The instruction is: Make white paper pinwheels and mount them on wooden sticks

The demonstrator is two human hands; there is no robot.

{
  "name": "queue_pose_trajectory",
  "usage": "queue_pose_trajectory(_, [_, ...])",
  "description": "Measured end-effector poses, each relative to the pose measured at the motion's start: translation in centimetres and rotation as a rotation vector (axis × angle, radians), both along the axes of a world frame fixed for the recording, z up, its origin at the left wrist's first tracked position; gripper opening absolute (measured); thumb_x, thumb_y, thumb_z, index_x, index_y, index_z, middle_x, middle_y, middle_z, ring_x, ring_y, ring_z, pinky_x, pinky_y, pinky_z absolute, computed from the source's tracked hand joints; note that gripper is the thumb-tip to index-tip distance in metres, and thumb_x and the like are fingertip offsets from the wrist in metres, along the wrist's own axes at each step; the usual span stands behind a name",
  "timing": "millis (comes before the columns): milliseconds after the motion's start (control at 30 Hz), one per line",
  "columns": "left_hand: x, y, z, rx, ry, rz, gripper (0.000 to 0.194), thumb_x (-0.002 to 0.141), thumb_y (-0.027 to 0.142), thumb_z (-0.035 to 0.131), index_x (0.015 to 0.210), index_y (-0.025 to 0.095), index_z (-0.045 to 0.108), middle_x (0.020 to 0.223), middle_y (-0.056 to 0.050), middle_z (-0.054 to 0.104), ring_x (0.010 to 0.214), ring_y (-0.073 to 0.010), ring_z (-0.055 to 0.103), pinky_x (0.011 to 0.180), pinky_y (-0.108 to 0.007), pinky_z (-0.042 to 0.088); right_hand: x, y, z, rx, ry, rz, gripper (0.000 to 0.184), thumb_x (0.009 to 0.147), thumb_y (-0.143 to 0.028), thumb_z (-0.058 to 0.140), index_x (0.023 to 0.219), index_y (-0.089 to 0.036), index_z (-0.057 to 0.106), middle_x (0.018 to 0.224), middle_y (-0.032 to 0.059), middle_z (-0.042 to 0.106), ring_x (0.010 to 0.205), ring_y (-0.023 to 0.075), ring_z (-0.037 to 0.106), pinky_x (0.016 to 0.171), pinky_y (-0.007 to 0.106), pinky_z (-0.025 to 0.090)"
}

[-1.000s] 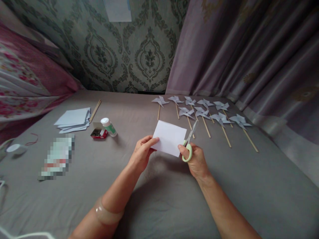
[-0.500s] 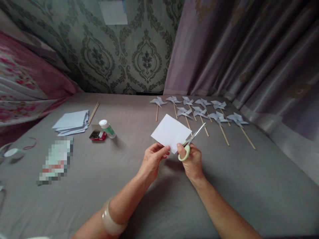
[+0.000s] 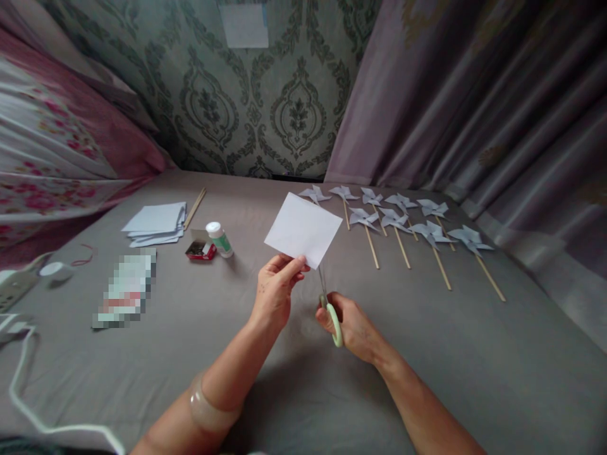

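Observation:
My left hand (image 3: 277, 287) pinches the near corner of a white square of paper (image 3: 303, 229) between thumb and fingers, holding it up above the grey sheet. In my right hand (image 3: 351, 319) are scissors (image 3: 336, 322) with pale green handles. Their blades point up toward the paper's near corner, and the tips are hidden behind or at its edge. I cannot tell whether the blades touch the paper. Beyond the paper, several white paper pinwheels (image 3: 434, 234) on wooden sticks lie in two rows; the paper partly covers one of them.
At the left are a stack of white paper (image 3: 154, 220), wooden sticks (image 3: 195, 208), a small red box (image 3: 201, 251) of dark bits, a white-and-green glue stick (image 3: 220, 241) and a blurred packet (image 3: 127, 287). A white cable (image 3: 21, 373) runs along the left edge.
The paper has moved left and up in my left hand. My right hand has lowered, turning the scissors from pointing right to pointing up. The view has shifted slightly left.

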State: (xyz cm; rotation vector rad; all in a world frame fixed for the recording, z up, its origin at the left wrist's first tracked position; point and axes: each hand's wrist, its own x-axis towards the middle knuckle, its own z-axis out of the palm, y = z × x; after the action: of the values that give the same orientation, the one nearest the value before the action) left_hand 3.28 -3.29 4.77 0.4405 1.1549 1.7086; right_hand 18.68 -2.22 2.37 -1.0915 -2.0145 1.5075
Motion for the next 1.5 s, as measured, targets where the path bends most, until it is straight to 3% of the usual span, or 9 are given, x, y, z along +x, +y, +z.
queue_pose_trajectory(267, [0.4,-0.1,-0.2,-0.024,-0.001,-0.029,0.021,0.059,0.027,0.079,0.064,0.013,0.062,0.064,-0.001,0.065,0.059,-0.0078,0.057,0.058,-0.019,0.042,0.0,0.0,-0.4,-0.046,0.018,-0.023,0.041,0.074,-0.056,0.063,0.068,-0.018,0.048,0.058,-0.0049,0.042,0.054,0.0094,0.034,0.048,0.023,0.027])
queue_pose_trajectory(1033, [0.6,-0.1,-0.6,-0.024,0.025,-0.021,0.021,0.06,0.027,0.078,0.066,0.014,0.063,0.064,-0.001,0.065,0.061,-0.0096,0.059,0.059,-0.02,0.043,-0.4,0.0,-0.6,-0.088,0.067,-0.169,0.042,0.062,-0.051,0.075,0.058,-0.018,0.049,0.051,-0.0059,0.042,0.05,0.0083,0.033,0.045,0.023,0.029])
queue_pose_trajectory(1500, [0.7,-0.1,-0.6,-0.018,0.029,-0.023,0.021,0.06,0.028,0.078,0.066,0.014,0.063,0.064,-0.001,0.065,0.062,-0.0103,0.061,0.059,-0.021,0.044,-0.6,-0.1,-1.6,-0.02,0.061,-0.253,0.038,0.068,-0.046,0.07,0.054,-0.018,0.049,0.049,-0.005,0.042,0.048,0.0083,0.035,0.044,0.022,0.029])
